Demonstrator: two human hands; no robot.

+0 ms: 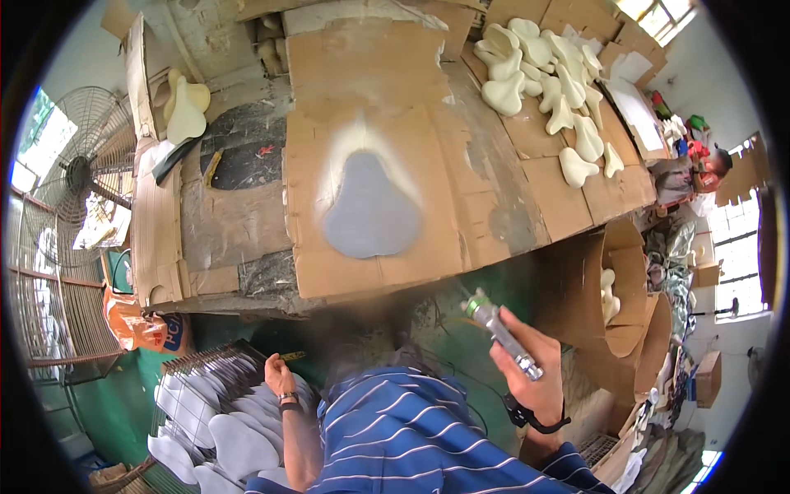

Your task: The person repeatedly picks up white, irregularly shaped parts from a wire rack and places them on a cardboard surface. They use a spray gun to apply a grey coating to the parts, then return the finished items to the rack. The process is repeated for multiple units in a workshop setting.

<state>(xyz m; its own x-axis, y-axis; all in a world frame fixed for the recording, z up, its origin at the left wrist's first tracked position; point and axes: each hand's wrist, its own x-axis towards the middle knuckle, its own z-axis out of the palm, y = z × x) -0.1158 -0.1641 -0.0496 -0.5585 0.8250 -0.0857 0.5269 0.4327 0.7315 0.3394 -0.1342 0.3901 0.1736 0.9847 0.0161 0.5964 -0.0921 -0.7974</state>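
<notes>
My right hand [531, 366] is wrapped round a silver spray gun [512, 342] with a green ring near its front end, held in front of the table edge. A grey bicycle-saddle-shaped pad [372, 210] lies flat on the cardboard-covered table [469, 222], wide end toward me, with a pale sprayed haze around its narrow end. My left hand [281, 377] is low at my left with curled fingers, beside a wire rack [193, 403] of similar grey pads [243, 445]. A small yellow-and-black strip [292, 356] shows by its fingertips; whether I hold it is unclear.
Cream saddle-shaped foam pieces [568, 82] are heaped at the table's far right; a few [188, 111] lie far left. A large fan [78, 169] stands left, above an orange bag [136, 321]. Cardboard boxes [629, 288] stand at right. A person [699, 173] is in the right background.
</notes>
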